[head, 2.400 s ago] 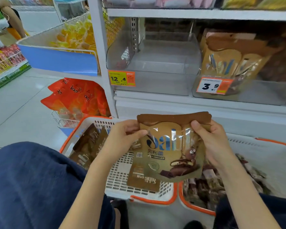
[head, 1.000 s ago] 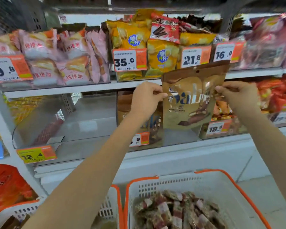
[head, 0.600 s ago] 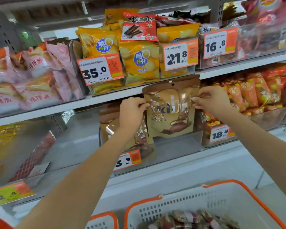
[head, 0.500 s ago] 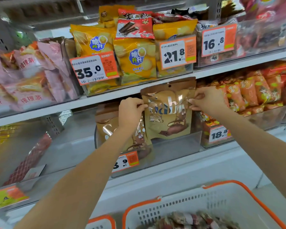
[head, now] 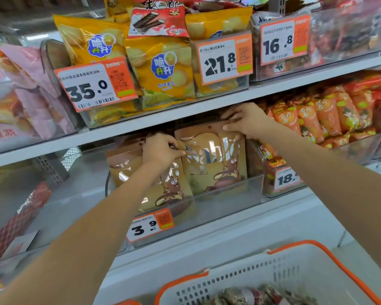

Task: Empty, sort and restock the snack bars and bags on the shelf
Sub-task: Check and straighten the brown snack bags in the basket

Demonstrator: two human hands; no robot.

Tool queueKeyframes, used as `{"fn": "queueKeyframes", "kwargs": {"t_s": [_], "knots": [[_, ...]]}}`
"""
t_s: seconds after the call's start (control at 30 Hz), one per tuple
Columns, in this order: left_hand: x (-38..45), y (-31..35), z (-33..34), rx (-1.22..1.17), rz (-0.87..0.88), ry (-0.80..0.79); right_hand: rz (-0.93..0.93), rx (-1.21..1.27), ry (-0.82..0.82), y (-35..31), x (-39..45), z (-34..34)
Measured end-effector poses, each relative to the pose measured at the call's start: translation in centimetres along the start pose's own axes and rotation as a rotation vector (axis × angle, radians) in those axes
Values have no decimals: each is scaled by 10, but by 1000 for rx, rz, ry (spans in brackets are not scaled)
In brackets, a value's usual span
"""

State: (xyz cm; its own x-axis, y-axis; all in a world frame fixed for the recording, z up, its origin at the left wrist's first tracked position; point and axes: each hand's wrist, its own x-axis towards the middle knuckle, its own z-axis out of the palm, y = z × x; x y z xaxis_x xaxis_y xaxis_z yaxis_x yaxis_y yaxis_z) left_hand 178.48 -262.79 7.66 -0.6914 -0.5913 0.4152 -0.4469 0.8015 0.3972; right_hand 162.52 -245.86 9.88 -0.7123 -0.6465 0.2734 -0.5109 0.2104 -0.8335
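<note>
Shop shelving (head: 185, 111) fills the view, stocked in clear plastic bins with orange price tags. On the middle shelf, a clear bin (head: 224, 201) at centre holds brown and gold snack bags. The left hand (head: 161, 150) pinches the left edge of the rear snack bag (head: 216, 164), thumb on the front. The right hand (head: 246, 121) pinches that bag's brown top strip at 1 o'clock from the left hand, fingers curled over the top. This bag stands upright inside the bin, right of centre. A second matching bag (head: 163, 190) leans in the same bin at 7 o'clock from the first, just in front of it, partly hidden by the left forearm. A price tag (head: 151, 224) reading 3.9 is fixed to the bin front. Yellow snack bags (head: 163, 71) sit on the upper shelf at 12 o'clock; orange packets (head: 317, 115) lie at 3 o'clock. A white basket (head: 295, 271) with orange rim sits at 5 o'clock, holding wrapped bars (head: 262, 296).
</note>
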Motion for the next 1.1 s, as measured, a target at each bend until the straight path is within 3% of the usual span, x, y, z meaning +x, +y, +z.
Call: {"fn": "queueKeyframes", "kwargs": {"t_s": [0.07,0.13,0.2,0.33,0.4,0.5,0.6,0.7,0.9,1.0,1.1], "knots": [[-1,0,1,16,9,4,-116,-408,-73,-4,2,-3],[-1,-5,5,2,28,15,-198,-811,-43,-11,3,-5],[0,-12,10,0,54,23,-253,-964,-4,-14,2,-5],[-1,-18,14,-33,60,56,-248,-783,-27,-3,3,-5],[-5,-14,12,-18,49,81,-200,-655,-148,0,5,-12],[-8,-10,12,60,33,124,-190,-730,-310,-4,12,-21],[-1,-13,12,86,-20,125,-179,-782,-221,-1,21,-21],[16,-13,12,84,-79,128,-184,-882,-26,5,29,-9],[51,-1,7,145,-260,14,-160,-1022,252,7,51,25],[60,2,12,89,-208,162,-185,-1028,317,13,60,34],[56,2,17,150,-125,272,-196,-1074,278,22,79,42]]}}
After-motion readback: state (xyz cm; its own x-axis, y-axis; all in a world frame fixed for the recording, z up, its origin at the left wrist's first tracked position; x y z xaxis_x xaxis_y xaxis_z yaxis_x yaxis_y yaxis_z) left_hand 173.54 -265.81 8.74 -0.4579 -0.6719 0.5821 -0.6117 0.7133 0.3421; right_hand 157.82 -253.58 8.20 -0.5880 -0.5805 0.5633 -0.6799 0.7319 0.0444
